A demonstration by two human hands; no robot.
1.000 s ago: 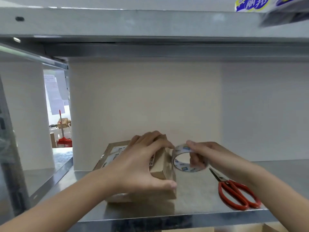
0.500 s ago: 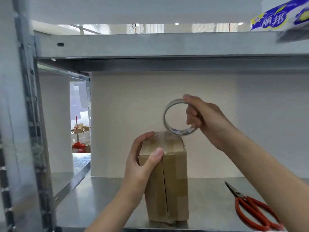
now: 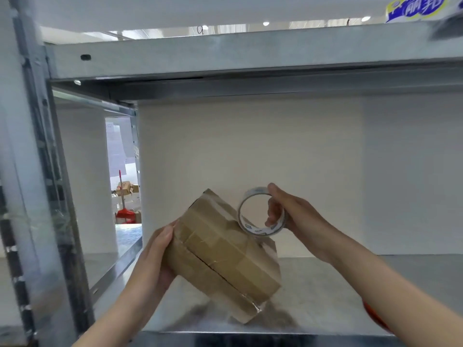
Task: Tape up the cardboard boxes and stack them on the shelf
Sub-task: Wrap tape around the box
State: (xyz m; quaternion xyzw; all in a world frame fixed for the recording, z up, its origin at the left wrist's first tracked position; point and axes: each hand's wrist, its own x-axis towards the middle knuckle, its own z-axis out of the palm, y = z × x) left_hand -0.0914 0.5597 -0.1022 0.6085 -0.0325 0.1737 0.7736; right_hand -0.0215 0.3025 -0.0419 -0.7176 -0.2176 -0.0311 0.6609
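Observation:
A small brown cardboard box (image 3: 220,254) with tape strips across its seam is tilted, its lower right corner near or on the metal shelf (image 3: 325,296). My left hand (image 3: 155,256) grips the box's left side. My right hand (image 3: 293,216) holds a roll of clear tape (image 3: 260,216) with fingers through its core, pressed against the box's upper right edge. A clear strip of tape appears to run from the roll onto the box.
Red scissor handles (image 3: 373,314) peek out under my right forearm on the shelf. A metal upright (image 3: 37,196) stands at the left, and an upper shelf beam (image 3: 250,53) spans overhead. Boxes and a red dustpan (image 3: 125,211) lie beyond the shelf's left opening.
The box went from lying flat, to standing upright, to tilted now. My right hand lifted the tape roll above the box, then brought it down against the box's upper right edge.

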